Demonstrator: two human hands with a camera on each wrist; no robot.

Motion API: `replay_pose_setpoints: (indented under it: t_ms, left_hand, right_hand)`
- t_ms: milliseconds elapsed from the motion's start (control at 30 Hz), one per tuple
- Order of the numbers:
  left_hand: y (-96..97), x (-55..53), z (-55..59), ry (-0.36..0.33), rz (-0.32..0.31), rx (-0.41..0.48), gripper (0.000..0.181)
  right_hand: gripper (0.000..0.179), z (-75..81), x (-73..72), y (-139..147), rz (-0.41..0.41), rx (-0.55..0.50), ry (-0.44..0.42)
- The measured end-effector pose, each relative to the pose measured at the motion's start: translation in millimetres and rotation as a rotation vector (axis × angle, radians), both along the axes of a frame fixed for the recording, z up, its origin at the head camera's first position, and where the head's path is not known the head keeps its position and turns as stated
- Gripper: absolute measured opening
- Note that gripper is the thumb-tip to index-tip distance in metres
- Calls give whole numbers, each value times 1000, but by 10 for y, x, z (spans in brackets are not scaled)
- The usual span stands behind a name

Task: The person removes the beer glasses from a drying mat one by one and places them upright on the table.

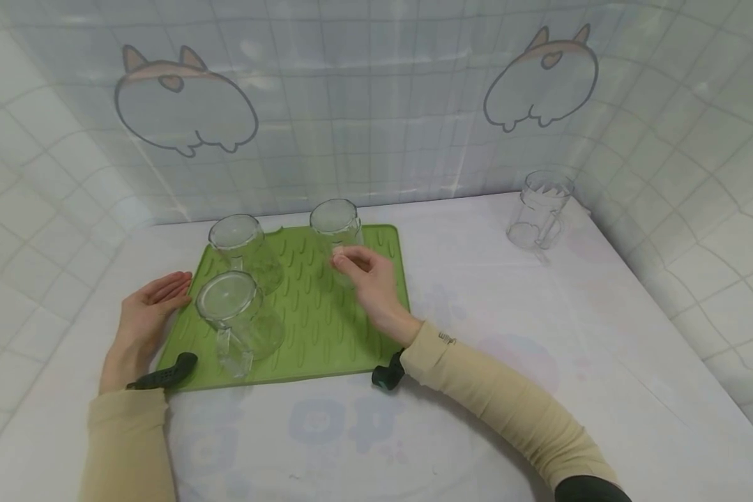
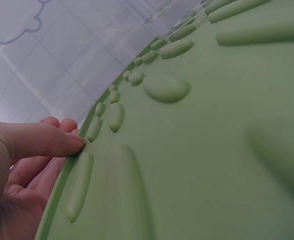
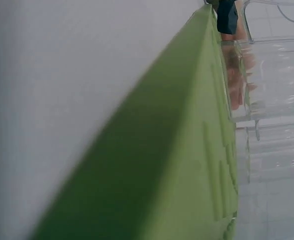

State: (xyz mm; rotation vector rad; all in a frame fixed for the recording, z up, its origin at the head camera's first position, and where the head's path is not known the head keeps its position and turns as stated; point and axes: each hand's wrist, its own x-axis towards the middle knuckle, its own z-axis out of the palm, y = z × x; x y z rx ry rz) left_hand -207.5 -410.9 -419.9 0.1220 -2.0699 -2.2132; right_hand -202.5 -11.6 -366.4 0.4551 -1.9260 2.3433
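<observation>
A green ridged drying mat (image 1: 314, 328) lies on the table with three clear glass mugs on it. My right hand (image 1: 373, 279) pinches the handle of the back right glass mug (image 1: 334, 217) between thumb and fingers. At the mat's left edge is my left hand (image 1: 153, 307); its thumb (image 2: 62, 142) touches the rim while the other fingers lie loosely outside it. Nearest that hand stands the front left mug (image 1: 229, 300), handle toward me. The back left mug (image 1: 237, 237) is just behind it. The right wrist view does not show my right hand.
A fourth glass mug (image 1: 536, 213) stands on the white table (image 1: 539, 314) at the back right. Tile-patterned sheeting (image 1: 364, 104) with cartoon prints rises behind and at both sides. Dark wrist devices (image 1: 389, 373) sit close to the mat's front corners.
</observation>
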Motion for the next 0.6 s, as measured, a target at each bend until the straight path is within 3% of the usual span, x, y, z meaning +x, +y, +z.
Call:
replay_pose_setpoints:
  t_ms: [367, 600]
  left_hand:
    - [-28, -2, -23, -40, 4, -55, 64]
    - [-10, 4, -12, -28, 8, -57, 63]
  right_hand:
    - [20, 46, 102, 67, -23, -9, -4]
    - [19, 46, 214, 201, -30, 14, -10]
